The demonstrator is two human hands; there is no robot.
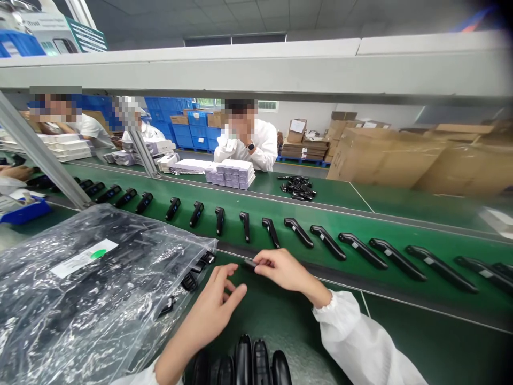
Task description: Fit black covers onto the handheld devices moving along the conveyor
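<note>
two bare hands work at the near edge of a green bench. right hand [282, 269], in a white sleeve [360, 342], has its fingers closed in a pinch on a small black part [249, 263], which sits just above the bench surface beside the dark strip bordering the belt [360, 219]. left hand [214, 307] lies just beside and below it, fingers loosely curled and partly open, thumb extended toward the part; it holds nothing and does not touch the part. left of the hands, a clear bag [80, 289] with a white label [82, 258] covers a heap of black parts, several showing at its open mouth near the left hand. at the bottom edge, close to the wearer, a cluster of black housings [244, 363] stands side by side. on the belt, a single row of black handheld units [298, 231] runs from far left to far right, each apart from the next, lying at a slant. beyond the belt, on the far bench, stacks of white boxes [232, 174] and a small pile of black parts [298, 187]. three other persons sit on the far side; one rests a hand at the chin. brown cartons [385, 155] stand at the right, blue crates [176, 120] behind. a blue tray [26, 211] sits at far left. a grey shelf rail [256, 67] crosses overhead.
</note>
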